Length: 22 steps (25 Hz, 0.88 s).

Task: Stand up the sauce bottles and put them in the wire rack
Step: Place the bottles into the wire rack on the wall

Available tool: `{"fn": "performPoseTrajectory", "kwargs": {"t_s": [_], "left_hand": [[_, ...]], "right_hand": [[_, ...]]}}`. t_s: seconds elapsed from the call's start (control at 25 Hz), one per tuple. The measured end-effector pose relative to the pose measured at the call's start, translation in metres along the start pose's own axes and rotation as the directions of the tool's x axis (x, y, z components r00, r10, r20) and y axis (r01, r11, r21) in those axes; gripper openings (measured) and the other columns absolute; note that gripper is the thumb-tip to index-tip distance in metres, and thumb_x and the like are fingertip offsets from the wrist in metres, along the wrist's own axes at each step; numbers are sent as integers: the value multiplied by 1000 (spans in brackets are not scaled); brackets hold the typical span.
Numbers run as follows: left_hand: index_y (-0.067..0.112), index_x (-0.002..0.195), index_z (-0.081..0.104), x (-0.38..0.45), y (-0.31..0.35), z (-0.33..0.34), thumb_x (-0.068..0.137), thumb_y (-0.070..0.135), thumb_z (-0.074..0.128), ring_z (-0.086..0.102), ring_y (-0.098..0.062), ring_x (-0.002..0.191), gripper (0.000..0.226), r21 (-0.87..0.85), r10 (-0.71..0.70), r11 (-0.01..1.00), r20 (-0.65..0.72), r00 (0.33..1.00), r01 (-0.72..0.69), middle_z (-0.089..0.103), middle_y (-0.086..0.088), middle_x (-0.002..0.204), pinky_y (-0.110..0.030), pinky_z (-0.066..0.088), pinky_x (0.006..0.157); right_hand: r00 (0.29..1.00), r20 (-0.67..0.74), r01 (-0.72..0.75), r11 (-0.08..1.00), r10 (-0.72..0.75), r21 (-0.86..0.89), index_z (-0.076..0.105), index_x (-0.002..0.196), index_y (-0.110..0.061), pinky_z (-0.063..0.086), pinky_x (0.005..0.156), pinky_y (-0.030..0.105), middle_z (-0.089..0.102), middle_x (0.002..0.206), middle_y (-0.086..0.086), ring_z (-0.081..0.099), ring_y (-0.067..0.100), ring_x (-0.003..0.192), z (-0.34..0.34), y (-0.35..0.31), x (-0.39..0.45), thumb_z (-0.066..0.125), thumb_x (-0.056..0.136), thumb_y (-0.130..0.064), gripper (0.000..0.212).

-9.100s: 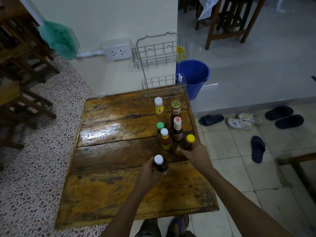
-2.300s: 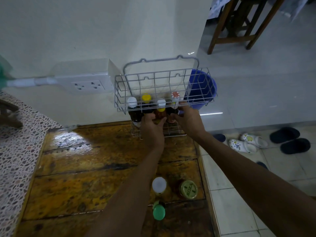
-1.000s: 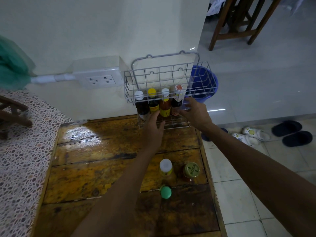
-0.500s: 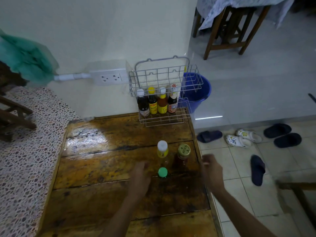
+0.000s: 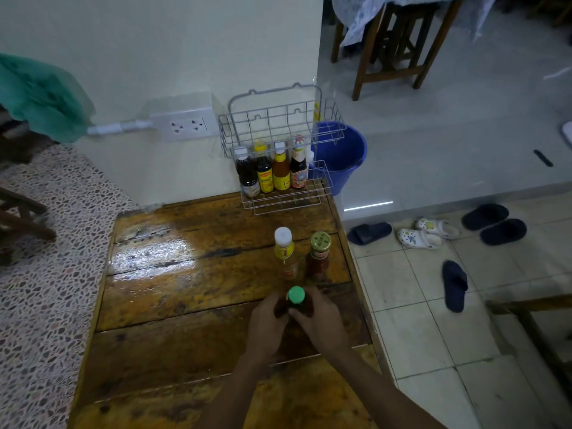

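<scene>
While both hands are wrapping around it, the left hand [image 5: 268, 320] and right hand [image 5: 318, 322] are gripping a dark green-capped bottle [image 5: 295, 297], which is standing upright on the wooden table [image 5: 173, 305]. Just beyond it, a white-capped bottle [image 5: 285, 253] and a gold-lidded jar [image 5: 318, 253] are standing side by side, while 4 bottles [image 5: 270, 170] are sitting upright in the wire rack [image 5: 280, 125] against the wall. Beside the table, a blue bucket [image 5: 343, 153] and scattered sandals [image 5: 454, 284] are resting on the tiled floor.
</scene>
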<state>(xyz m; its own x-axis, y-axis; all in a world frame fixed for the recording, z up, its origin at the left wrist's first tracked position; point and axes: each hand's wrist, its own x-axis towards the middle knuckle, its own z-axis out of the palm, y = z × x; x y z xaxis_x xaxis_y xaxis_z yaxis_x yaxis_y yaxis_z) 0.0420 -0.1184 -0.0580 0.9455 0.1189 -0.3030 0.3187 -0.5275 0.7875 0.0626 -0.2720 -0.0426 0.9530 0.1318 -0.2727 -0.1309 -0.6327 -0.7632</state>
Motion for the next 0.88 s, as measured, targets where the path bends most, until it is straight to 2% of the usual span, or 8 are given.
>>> {"fn": "performPoseTrajectory", "kwargs": {"t_s": [0.04,0.16,0.24,0.4,0.56,0.64,0.72,0.88], "left_hand": [[28,124,66,-5,1,2,94,10,70,64,-5,107,35,-1,3,1000,5,1000,-3,68,17,112,-11,47,84],[30,128,66,-20,6,13,93,12,71,65,-4,110,40,-6,10,1000,5,1000,-10,70,15,119,-25,54,92],[30,129,66,-29,14,19,93,12,71,65,-5,111,41,-8,14,1000,-8,1000,-14,70,14,120,-28,56,94],[26,132,66,-44,43,31,95,16,71,65,-4,112,39,-26,60,998,-41,997,-62,70,13,123,-26,56,94],[27,131,65,-51,83,37,97,21,68,63,0,111,35,-22,143,989,-96,985,-146,70,13,123,-29,56,97],[26,131,65,-50,108,35,98,23,67,61,1,110,33,8,187,982,-123,975,-187,69,12,125,-24,54,97],[26,135,63,-46,138,27,98,25,67,60,0,115,37,26,228,974,-133,965,-226,66,12,129,-26,54,100],[21,135,61,-24,205,-10,93,19,71,59,-5,114,43,157,424,903,-176,889,-399,64,5,128,-29,55,97]], "right_hand": [[1000,-10,-10,1000,10,-8,56,125,-25,53,88,26,66,119,-6,62,12,110,-1,1,-4,77,84,-38,48],[999,-20,-38,999,38,-12,56,124,-26,47,82,15,66,117,-9,62,10,109,-9,7,-20,78,84,-38,47],[999,-27,-45,999,45,-9,55,126,-27,41,80,9,66,119,-10,61,8,110,-19,10,-28,77,84,-39,49],[999,-41,-2,1000,1,-30,53,129,-27,41,81,10,66,118,-11,62,7,107,-50,14,-40,75,86,-41,50],[994,-76,70,997,-73,-40,54,124,-28,49,79,15,69,109,-11,65,6,97,-87,10,-44,74,86,-45,46],[988,-97,115,993,-118,-39,56,122,-27,47,77,14,68,106,-12,65,6,96,-109,2,-42,74,86,-44,44],[977,-111,178,983,-181,-36,56,125,-26,46,78,13,68,109,-12,63,3,95,-137,-12,-36,73,87,-44,45],[930,-140,340,940,-339,-20,57,123,-21,55,76,19,71,108,-6,66,2,88,-194,-56,-9,73,87,-38,43]]}}
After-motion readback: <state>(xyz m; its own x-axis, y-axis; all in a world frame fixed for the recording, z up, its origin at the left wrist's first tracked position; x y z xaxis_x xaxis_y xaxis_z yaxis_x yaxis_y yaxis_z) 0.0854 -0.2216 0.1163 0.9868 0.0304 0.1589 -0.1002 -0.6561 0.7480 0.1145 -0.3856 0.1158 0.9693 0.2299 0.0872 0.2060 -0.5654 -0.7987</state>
